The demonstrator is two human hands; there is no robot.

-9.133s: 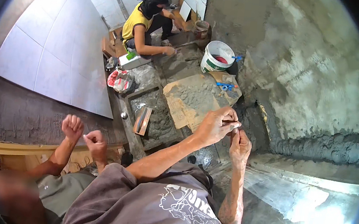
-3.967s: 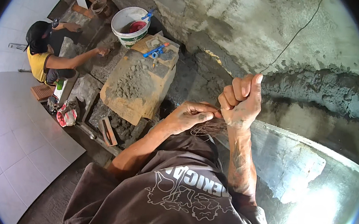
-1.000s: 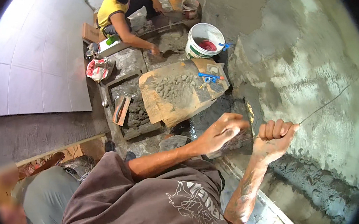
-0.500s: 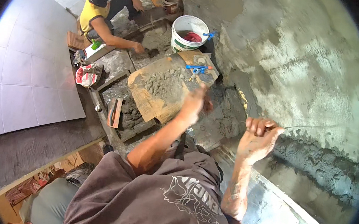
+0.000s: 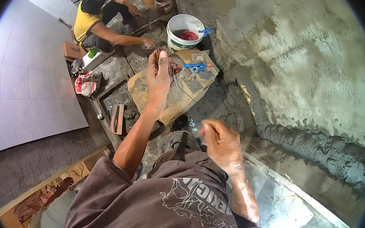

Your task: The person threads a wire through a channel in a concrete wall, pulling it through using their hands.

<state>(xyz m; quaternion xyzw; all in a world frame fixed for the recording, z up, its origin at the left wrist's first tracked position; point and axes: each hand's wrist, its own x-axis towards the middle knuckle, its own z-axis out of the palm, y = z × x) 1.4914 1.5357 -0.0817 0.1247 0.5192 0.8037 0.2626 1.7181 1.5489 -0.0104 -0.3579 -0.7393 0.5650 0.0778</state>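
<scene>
My left hand (image 5: 157, 74) is raised over the board, its fingers closed around a loose bundle of thin reddish-brown string (image 5: 172, 65). A dark strand of it trails down toward the board's right side. Closer to my body, my right hand (image 5: 221, 144) is curled with thumb and forefinger together. A faint thin line runs off to the right beside this hand, so it appears to pinch the string; the pinch point itself is too small to make out. Beneath my left hand lies a brown, mortar-stained board (image 5: 144, 97), with a blue plastic tool (image 5: 197, 67) on it.
A white bucket (image 5: 172, 36) with something red inside stands beyond the board. A co-worker in yellow (image 5: 87, 25) crouches at the far left. A wood-backed trowel (image 5: 117, 118) and a red-and-white bag (image 5: 86, 83) lie leftward. A wet-plastered wall (image 5: 300, 72) rises at the right.
My left hand has moved left and away from me, bringing the string bundle into plain sight. My right hand has come left and nearer my body. The co-worker's near hand has shifted slightly.
</scene>
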